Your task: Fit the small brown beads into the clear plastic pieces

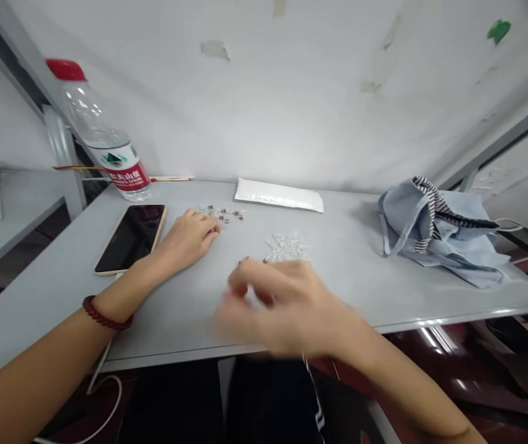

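My left hand (190, 237) rests on the grey table. Its fingers are bent and close together, thumb against the forefinger. The fingertips are at the edge of a scatter of small clear and brown pieces (223, 214), too small to name; whatever they pinch is hidden. Over the table's front edge, my right hand (286, 305) is smeared by motion. Its thumb and forefinger curve towards each other, and I cannot tell whether they meet or hold anything. Just behind this hand lies a heap of small clear pieces (286, 246), with a brown bit beside it.
A phone (132, 239) with a white cable lies left of my left hand. Behind it stands a red-capped water bottle (106, 135). A white packet (280, 195) lies along the wall. Folded light-blue cloth (439, 228) with striped trim is at the right end of the table.
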The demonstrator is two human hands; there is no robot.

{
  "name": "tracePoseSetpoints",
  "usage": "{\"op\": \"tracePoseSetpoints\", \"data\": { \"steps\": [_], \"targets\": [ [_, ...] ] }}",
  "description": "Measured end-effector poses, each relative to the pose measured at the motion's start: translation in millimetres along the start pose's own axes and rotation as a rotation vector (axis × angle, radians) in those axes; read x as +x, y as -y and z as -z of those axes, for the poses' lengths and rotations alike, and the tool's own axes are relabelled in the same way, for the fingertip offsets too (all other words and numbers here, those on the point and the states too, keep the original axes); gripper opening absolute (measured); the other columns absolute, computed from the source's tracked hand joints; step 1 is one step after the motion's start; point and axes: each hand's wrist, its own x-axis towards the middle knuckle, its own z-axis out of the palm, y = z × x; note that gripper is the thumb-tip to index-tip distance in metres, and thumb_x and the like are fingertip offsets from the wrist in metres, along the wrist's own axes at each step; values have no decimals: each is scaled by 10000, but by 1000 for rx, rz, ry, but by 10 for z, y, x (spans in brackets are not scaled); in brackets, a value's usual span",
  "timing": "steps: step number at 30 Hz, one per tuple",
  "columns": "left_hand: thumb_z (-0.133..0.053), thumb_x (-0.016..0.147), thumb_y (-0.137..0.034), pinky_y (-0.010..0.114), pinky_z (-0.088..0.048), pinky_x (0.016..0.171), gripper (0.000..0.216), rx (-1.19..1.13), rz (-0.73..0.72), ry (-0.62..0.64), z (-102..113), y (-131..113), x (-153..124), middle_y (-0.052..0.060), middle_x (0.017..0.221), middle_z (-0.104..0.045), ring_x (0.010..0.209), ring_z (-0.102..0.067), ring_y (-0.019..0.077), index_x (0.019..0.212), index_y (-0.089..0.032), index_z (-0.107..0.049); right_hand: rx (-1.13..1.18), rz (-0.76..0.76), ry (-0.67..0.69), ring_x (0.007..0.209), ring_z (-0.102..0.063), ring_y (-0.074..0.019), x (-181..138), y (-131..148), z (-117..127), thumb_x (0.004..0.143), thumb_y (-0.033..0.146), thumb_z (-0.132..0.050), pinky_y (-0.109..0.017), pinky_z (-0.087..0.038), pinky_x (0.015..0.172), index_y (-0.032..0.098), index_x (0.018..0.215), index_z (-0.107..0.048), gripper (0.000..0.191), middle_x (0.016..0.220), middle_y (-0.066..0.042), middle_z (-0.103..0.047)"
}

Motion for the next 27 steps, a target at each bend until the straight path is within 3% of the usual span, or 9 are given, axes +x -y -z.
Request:
{"op": "tracePoseSetpoints", "data": {
  "steps": [1,4,10,13,16,22,27],
  "targets": [
    [-395,877,-231,404,-422,886,241,-30,-4,-12,18,-28,-8,94,948,-652,964,-527,263,902,-176,-628,-68,108,-38,488,-351,-86,77,-168,-93,885,130,-400,-233,-302,449,284,979,-607,275,847,10,-587],
    [-435,869,-242,398,-435,873,194,-183,-24,-58,92,-148,-30,89,939,-653,949,-533,249,885,-169,-613,-185,111,-99,471,-297,-85,202,-570,-298,860,86,-384,-234,-243,431,259,994,-583,296,821,9,-563],
    [-490,871,-302,330,-466,820,157,-543,77,-49,252,-404,-74,29,929,-660,902,-564,193,886,-199,-607,-312,149,-104,471,-288,-92,232,-907,-318,838,42,-365,-241,-247,450,218,892,-556,266,758,5,-563],
    [-517,855,-305,325,-469,818,141,-647,120,-14,291,-479,-96,16,904,-660,863,-578,179,867,-203,-614,-233,126,-155,606,-456,-131,300,-976,-331,919,183,-408,-251,-355,517,185,916,-550,142,814,-50,-604],
    [-527,851,-292,317,-471,801,123,-743,136,28,285,-532,-119,6,874,-657,846,-586,170,852,-211,-619,-75,117,-210,766,-524,-184,325,-947,-398,944,304,-456,-304,-433,645,144,998,-547,192,882,-98,-635],
    [-536,838,-260,298,-490,749,96,-929,170,77,253,-641,-150,9,828,-650,812,-601,160,861,-195,-603,104,104,-212,614,-467,-152,218,-851,-465,953,201,-413,-297,-393,584,150,911,-607,205,691,-53,-593],
    [-524,848,-249,278,-473,690,104,-848,176,104,298,-676,-156,1,831,-655,788,-596,152,865,-196,-612,214,48,-174,580,-461,-129,215,-871,-393,936,197,-424,-310,-392,650,180,839,-617,216,652,-17,-572]
  ]
}}
